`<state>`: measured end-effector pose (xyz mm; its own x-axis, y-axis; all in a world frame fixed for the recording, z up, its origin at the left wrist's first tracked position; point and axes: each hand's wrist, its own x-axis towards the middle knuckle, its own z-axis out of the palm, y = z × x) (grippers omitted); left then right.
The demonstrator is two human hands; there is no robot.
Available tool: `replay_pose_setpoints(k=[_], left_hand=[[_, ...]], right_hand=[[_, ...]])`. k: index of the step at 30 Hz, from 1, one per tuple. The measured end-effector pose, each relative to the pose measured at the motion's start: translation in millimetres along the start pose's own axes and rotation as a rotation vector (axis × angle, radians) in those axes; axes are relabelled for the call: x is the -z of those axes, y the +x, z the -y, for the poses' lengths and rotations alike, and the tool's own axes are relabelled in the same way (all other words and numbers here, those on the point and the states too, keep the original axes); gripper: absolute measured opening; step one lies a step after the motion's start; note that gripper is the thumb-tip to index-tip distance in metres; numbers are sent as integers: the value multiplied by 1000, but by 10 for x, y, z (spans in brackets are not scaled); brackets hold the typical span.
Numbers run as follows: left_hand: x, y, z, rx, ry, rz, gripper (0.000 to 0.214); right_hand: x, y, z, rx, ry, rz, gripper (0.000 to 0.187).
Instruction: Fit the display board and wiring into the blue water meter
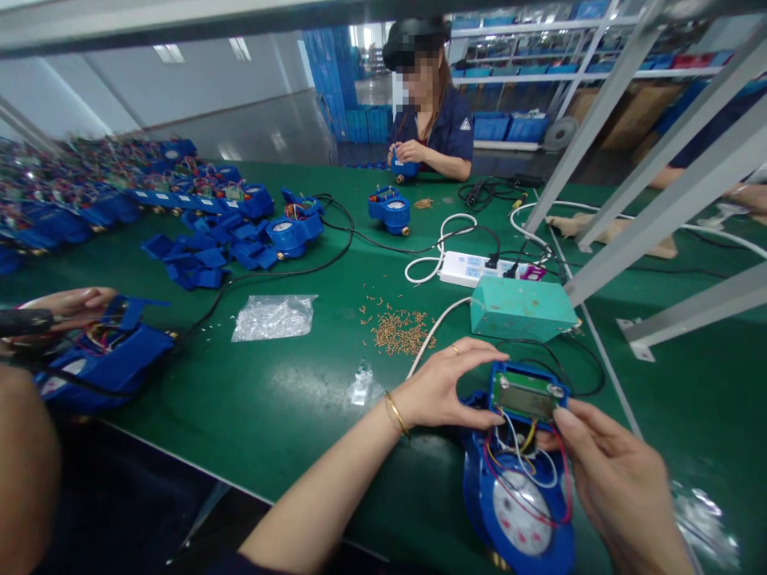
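Note:
My left hand (447, 387) pinches the left edge of a small green circuit board with an LCD (527, 395). My right hand (605, 471) grips the board's right lower corner. Thin red, white and yellow wires run from the board down into an open blue water meter (518, 511) with a white dial, lying at the near table edge. Both hands hold the board tilted just above the meter's body.
On the green table (269, 399) lie a heap of brass screws (399, 329), a clear plastic bag (274, 316), a teal box (520, 308), a white power strip (470, 269) and blue meter parts (204, 255). A co-worker's hand (72, 303) is left; another person (428, 120) sits opposite.

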<state>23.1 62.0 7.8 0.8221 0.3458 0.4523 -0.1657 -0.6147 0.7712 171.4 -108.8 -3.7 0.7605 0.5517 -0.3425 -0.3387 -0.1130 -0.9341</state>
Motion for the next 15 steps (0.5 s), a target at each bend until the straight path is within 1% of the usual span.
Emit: replay_pose_setpoints(k=[3,8,13,15], left_hand=[[-56,-7,39,-20,-24,-2,68],[-96,-52,22,42,-18,-53,65],[-49,-49,1,73,-60,-33,78],[-40,-67,6,86,-57,-36,73]], right_hand=[[-20,9,60,6,-4,56,59],[-28,27,135,-11,-36,164,53],[45,113,44,29,-120,241,49],[0,111,-33,101,-172,261,47]])
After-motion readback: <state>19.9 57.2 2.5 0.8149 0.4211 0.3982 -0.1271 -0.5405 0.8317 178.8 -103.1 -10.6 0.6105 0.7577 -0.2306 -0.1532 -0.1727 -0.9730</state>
